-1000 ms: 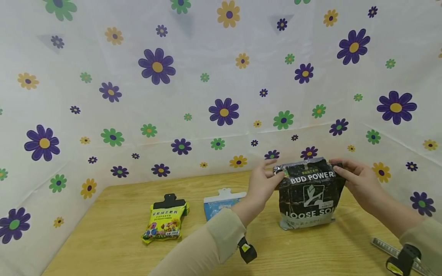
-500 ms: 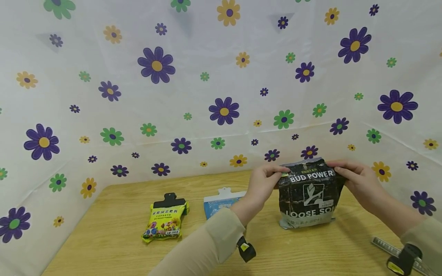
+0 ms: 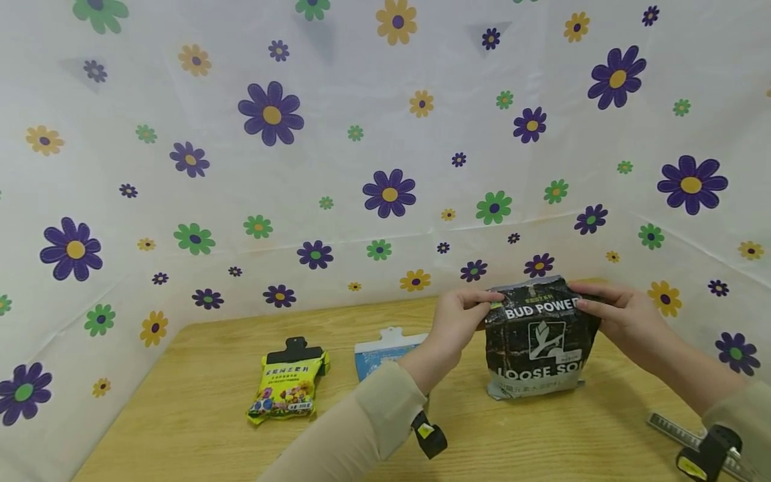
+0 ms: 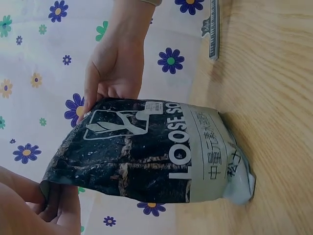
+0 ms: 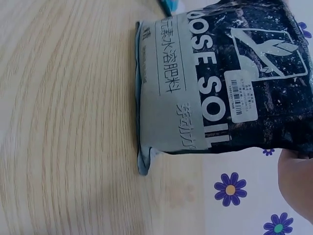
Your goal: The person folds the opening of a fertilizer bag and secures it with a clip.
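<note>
A black and grey bag of loose soil (image 3: 536,345) stands upright on the wooden table, its top folded over toward the back. My left hand (image 3: 452,328) pinches its upper left corner between thumb and fingers. At the upper right corner, my right hand (image 3: 626,314) grips the bag with the thumb in front. From the left wrist, the bag (image 4: 132,147) shows both top corners held, with the right hand (image 4: 117,68) beyond it. The right wrist view shows the bag's lower front (image 5: 171,93) and only a bit of the right hand (image 5: 296,183).
Left on the table (image 3: 199,402) lies a yellow flower-print bag (image 3: 288,388) with a black clip (image 3: 295,351). A blue bag (image 3: 382,358) with a white clip (image 3: 391,340) is partly behind the left wrist. A silver strip with ruler-like marks (image 3: 671,428) lies front right, partly under the right wrist camera.
My left fingers, raised and spread at first, have come down onto the bag's upper left corner, which is now folded back. The right hand has shifted its thumb slightly. The bag stays in place.
</note>
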### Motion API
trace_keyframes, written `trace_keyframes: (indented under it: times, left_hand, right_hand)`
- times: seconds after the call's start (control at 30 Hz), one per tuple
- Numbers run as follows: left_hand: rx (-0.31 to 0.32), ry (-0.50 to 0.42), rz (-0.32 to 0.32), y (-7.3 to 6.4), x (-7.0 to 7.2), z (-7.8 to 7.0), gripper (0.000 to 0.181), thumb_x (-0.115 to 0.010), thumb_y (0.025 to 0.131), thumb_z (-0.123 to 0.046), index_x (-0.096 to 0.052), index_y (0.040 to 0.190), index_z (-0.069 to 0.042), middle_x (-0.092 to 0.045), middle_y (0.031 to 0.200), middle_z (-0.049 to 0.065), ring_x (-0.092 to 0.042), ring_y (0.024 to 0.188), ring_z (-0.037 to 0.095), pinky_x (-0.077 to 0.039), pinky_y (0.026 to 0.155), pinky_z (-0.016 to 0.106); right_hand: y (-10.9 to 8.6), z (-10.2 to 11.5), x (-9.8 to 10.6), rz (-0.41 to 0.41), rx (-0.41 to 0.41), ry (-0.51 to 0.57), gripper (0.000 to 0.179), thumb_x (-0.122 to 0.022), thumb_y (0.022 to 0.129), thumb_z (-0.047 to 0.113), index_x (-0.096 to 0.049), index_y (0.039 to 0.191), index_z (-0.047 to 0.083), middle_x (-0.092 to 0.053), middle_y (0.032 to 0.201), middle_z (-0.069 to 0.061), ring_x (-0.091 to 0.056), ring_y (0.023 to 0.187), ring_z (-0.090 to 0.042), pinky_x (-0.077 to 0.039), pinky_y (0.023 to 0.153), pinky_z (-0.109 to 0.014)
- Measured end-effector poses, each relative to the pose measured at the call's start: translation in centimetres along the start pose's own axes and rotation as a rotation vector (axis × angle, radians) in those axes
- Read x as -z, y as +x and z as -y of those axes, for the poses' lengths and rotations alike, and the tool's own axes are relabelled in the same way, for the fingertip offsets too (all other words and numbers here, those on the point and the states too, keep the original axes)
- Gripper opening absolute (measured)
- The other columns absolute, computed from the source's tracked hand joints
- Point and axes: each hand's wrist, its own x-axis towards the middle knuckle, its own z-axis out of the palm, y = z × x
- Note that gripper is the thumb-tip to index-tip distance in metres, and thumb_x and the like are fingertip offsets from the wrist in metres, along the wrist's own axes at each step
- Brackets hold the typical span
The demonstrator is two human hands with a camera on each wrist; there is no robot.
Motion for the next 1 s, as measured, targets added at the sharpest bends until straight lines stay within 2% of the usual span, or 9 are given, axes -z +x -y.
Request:
trace_keyframes:
  times: [0.17, 0.37, 0.47, 0.57, 0.73, 0.87, 1.0]
  left_hand:
    - [0.056, -0.003, -0.001, 0.0, 0.0, 0.1, 0.027, -0.057, 0.108, -0.003, -0.082, 0.119, -0.008, -0.064, 0.148, 0.007, -0.067, 0.106, 0.011, -0.064, 0.086, 0.026]
    - [0.049, 0.005, 0.008, -0.1, 0.1, 0.1, 0.025, -0.059, 0.108, -0.008, -0.081, 0.118, -0.004, -0.069, 0.142, 0.009, -0.074, 0.105, 0.014, -0.066, 0.091, 0.03]
    - [0.071, -0.008, 0.023, -0.2, 0.2, 0.2, 0.022, -0.067, 0.105, -0.016, -0.081, 0.116, -0.004, -0.075, 0.131, 0.008, -0.077, 0.104, 0.018, -0.065, 0.097, 0.034]
    - [0.093, 0.031, 0.038, -0.3, 0.3, 0.5, 0.02, -0.079, 0.098, -0.023, -0.083, 0.113, -0.009, -0.078, 0.122, 0.003, -0.076, 0.103, 0.015, -0.063, 0.101, 0.036]
    - [0.084, 0.137, 0.058, -0.3, 0.4, 0.9, 0.024, -0.089, 0.089, -0.021, -0.085, 0.112, -0.018, -0.079, 0.116, -0.005, -0.071, 0.098, 0.006, -0.062, 0.1, 0.035]
    - [0.07, 0.172, 0.062, -0.1, 0.5, 1.1, 0.024, -0.088, 0.09, -0.019, -0.085, 0.113, -0.02, -0.08, 0.11, -0.004, -0.07, 0.093, 0.004, -0.062, 0.097, 0.033]
    - [0.057, 0.167, 0.061, 0.1, 0.5, 1.4, 0.021, -0.086, 0.092, -0.02, -0.085, 0.112, -0.019, -0.08, 0.11, -0.004, -0.069, 0.095, 0.004, -0.062, 0.098, 0.033]
  right_hand:
    - [0.0, 0.1, 0.2, 0.043, -0.009, 0.035, 0.039, -0.051, 0.111, 0.0, -0.08, 0.12, 0.024, -0.075, 0.12, 0.015, -0.07, 0.107, -0.001, -0.06, 0.089, -0.014]
    - [0.0, 0.2, 0.2, -0.003, -0.035, -0.079, 0.035, -0.056, 0.109, 0.003, -0.08, 0.119, 0.026, -0.075, 0.115, 0.017, -0.07, 0.104, 0.001, -0.059, 0.088, -0.011]
    - [-0.2, 0.1, 0.2, -0.03, -0.067, -0.141, 0.033, -0.06, 0.108, 0.004, -0.08, 0.118, 0.03, -0.075, 0.112, 0.019, -0.07, 0.102, 0.003, -0.057, 0.088, -0.008]
    - [-0.3, -0.1, 0.2, -0.035, -0.076, -0.157, 0.035, -0.061, 0.108, 0.004, -0.079, 0.117, 0.033, -0.075, 0.112, 0.02, -0.07, 0.103, 0.004, -0.056, 0.088, -0.006]
    - [-0.5, -0.2, 0.4, -0.03, -0.059, -0.174, 0.035, -0.06, 0.108, 0.005, -0.079, 0.116, 0.033, -0.074, 0.112, 0.02, -0.07, 0.103, 0.005, -0.055, 0.089, -0.004]
    - [-0.4, -0.2, 0.3, -0.047, -0.075, -0.225, 0.031, -0.061, 0.109, 0.01, -0.078, 0.116, 0.035, -0.072, 0.111, 0.023, -0.069, 0.103, 0.006, -0.052, 0.088, -0.001]
    - [-0.3, -0.3, 0.3, -0.073, -0.092, -0.258, 0.026, -0.063, 0.109, 0.014, -0.078, 0.115, 0.034, -0.071, 0.11, 0.024, -0.068, 0.102, 0.006, -0.051, 0.087, -0.001]
